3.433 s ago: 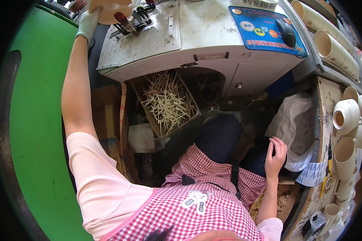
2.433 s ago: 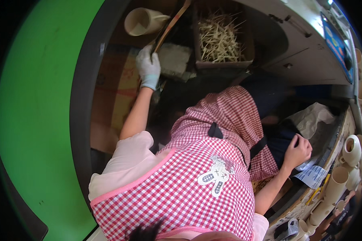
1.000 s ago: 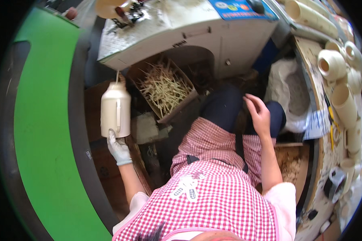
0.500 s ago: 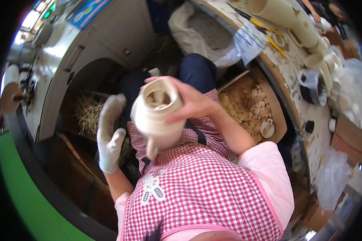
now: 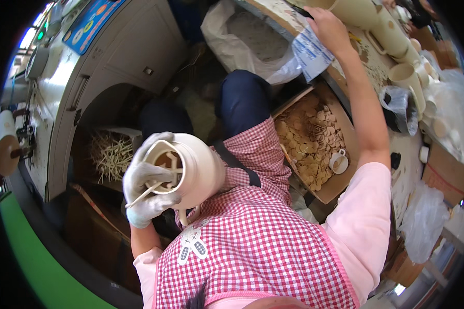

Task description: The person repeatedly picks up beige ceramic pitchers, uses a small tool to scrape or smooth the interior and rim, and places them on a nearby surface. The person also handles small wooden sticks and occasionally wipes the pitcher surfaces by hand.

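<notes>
My gloved left hand (image 5: 148, 180) grips a cream jug (image 5: 203, 167) by its rim, over my lap. Some of its fingers reach into the mouth. Pale stick-like pieces (image 5: 172, 165) show inside, and a thin pale stick (image 5: 143, 194) juts out past the glove. The jug lies tilted, its handle (image 5: 189, 215) towards my apron. At the far right, my bare right hand (image 5: 329, 30) is stretched to the workbench (image 5: 370, 69), its fingers closed on a slim dark tool (image 5: 300, 10); most of that tool is hidden.
A cardboard box (image 5: 353, 167) of flat tan discs, with a small white cup (image 5: 338, 161), sits right of my legs. Thin sticks (image 5: 113, 154) are heaped at left. Further cream jugs (image 5: 407, 80) line the bench. A white sack (image 5: 224, 31) stands ahead, beside a grey cabinet (image 5: 139, 56).
The jug has passed from my right hand to my gloved left hand and sits lower and further left. My right hand has moved up and right to the bench, onto the dark tool.
</notes>
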`<action>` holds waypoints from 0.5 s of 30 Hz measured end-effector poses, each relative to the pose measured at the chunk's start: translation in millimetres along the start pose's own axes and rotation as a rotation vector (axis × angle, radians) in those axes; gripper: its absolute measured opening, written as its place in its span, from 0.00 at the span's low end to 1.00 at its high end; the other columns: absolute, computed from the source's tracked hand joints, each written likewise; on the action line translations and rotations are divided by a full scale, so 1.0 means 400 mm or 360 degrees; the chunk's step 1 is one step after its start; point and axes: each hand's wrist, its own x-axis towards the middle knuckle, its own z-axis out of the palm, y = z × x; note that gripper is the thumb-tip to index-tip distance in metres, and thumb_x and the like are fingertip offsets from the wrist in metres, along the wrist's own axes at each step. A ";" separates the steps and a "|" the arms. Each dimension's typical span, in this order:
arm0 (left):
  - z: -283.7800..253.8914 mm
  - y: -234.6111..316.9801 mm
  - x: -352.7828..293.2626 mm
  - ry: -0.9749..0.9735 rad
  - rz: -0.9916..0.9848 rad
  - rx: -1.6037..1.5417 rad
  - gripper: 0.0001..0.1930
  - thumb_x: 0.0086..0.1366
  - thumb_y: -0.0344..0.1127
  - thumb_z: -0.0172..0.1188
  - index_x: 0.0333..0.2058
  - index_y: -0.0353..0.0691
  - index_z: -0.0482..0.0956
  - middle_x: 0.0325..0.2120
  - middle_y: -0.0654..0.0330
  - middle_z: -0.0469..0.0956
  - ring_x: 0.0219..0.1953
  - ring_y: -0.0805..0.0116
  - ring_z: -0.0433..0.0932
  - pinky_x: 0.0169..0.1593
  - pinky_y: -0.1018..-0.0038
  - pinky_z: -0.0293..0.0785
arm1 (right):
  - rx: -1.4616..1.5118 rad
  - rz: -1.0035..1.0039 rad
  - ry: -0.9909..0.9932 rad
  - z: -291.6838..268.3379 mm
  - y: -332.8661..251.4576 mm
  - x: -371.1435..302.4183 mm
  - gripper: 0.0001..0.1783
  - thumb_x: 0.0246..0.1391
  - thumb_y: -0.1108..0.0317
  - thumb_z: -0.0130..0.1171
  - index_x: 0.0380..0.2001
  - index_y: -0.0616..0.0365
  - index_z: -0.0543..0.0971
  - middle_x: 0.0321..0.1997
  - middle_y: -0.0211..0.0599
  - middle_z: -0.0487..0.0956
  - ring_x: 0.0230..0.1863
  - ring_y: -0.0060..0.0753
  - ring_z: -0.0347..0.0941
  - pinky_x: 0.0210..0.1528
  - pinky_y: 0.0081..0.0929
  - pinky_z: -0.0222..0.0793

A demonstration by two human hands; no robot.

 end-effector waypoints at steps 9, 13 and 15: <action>-0.174 0.143 -0.104 0.0259 0.0244 0.1382 0.25 0.44 0.48 0.83 0.34 0.41 0.81 0.57 0.36 0.77 0.60 0.38 0.76 0.62 0.51 0.72 | 0.1158 0.0590 -0.0196 -0.131 -0.218 0.076 0.21 0.67 0.59 0.52 0.55 0.62 0.78 0.34 0.37 0.78 0.32 0.33 0.75 0.33 0.30 0.71; -0.159 0.082 -0.111 0.0107 0.0273 0.1516 0.25 0.43 0.50 0.83 0.31 0.43 0.79 0.54 0.42 0.81 0.56 0.38 0.80 0.62 0.49 0.72 | 0.2929 0.1052 -0.1272 -0.261 -0.561 -0.026 0.17 0.74 0.57 0.49 0.49 0.59 0.77 0.26 0.23 0.72 0.18 0.12 0.65 0.17 0.13 0.58; -0.147 0.063 -0.102 0.0018 0.0354 0.1506 0.25 0.43 0.51 0.83 0.32 0.45 0.79 0.53 0.43 0.81 0.56 0.38 0.80 0.61 0.50 0.73 | 0.2784 0.0593 -0.1657 -0.309 -0.705 -0.046 0.16 0.75 0.61 0.47 0.53 0.62 0.75 0.28 0.23 0.73 0.19 0.15 0.67 0.19 0.14 0.61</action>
